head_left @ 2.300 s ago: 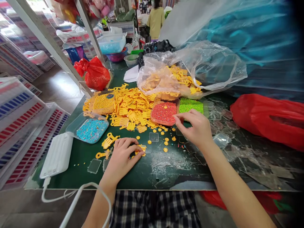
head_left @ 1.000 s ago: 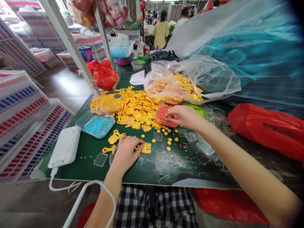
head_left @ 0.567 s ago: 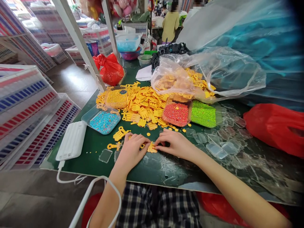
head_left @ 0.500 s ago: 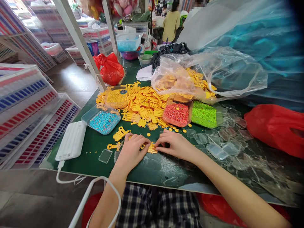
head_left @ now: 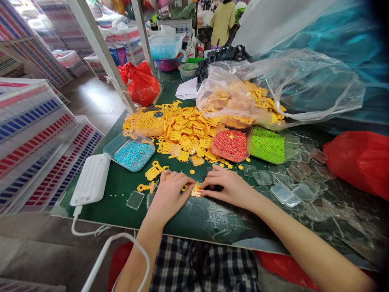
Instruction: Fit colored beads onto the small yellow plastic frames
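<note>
My left hand [head_left: 169, 195] and my right hand [head_left: 226, 187] meet over a small yellow plastic piece [head_left: 197, 190] lying on the green table [head_left: 194, 219]. Both hands pinch it with their fingertips, one from each side. Just behind them lie a heap of yellow plastic pieces [head_left: 185, 136], a tray of red beads [head_left: 230, 144], a tray of green beads [head_left: 267, 145], a tray of blue beads [head_left: 133, 154] and a tray of yellow beads [head_left: 150, 123]. Loose yellow pieces [head_left: 154, 171] lie left of my left hand.
A clear bag of yellow pieces [head_left: 243, 103] sits at the back. Clear plastic lids [head_left: 284, 194] are strewn to the right, with a red bag [head_left: 360, 160] beyond. A white power bank [head_left: 91, 179] with cable lies left. Another red bag [head_left: 141, 84] and a person [head_left: 222, 20] are behind.
My right hand left the red bead tray and came down to the yellow piece beside my left hand. Both hands now hold that piece.
</note>
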`<action>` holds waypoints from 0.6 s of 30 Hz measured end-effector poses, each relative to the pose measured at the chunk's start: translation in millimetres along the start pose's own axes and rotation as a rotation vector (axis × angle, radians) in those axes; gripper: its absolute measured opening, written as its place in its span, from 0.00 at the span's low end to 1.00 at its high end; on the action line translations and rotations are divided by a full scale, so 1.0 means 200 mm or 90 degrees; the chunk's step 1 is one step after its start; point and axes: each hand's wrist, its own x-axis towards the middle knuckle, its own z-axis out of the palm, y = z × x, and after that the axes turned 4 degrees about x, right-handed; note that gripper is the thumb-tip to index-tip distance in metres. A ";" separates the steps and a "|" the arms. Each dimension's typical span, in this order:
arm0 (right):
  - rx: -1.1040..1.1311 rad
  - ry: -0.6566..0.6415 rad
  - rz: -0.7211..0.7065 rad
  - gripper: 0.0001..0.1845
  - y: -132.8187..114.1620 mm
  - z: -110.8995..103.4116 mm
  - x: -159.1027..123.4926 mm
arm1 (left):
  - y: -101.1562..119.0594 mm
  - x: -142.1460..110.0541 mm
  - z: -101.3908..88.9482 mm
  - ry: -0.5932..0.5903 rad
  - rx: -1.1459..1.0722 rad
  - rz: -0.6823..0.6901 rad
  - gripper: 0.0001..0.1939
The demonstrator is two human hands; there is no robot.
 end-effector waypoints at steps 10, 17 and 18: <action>0.050 0.201 0.057 0.13 0.07 -0.11 -0.02 | 0.00 0.01 -0.01 0.024 -0.008 0.046 0.09; 0.048 0.314 0.109 0.13 0.06 -0.17 -0.02 | -0.05 0.03 0.03 0.066 -0.023 0.082 0.13; 0.053 0.345 0.126 0.15 0.05 -0.21 -0.03 | -0.05 0.03 0.03 0.074 -0.026 0.088 0.14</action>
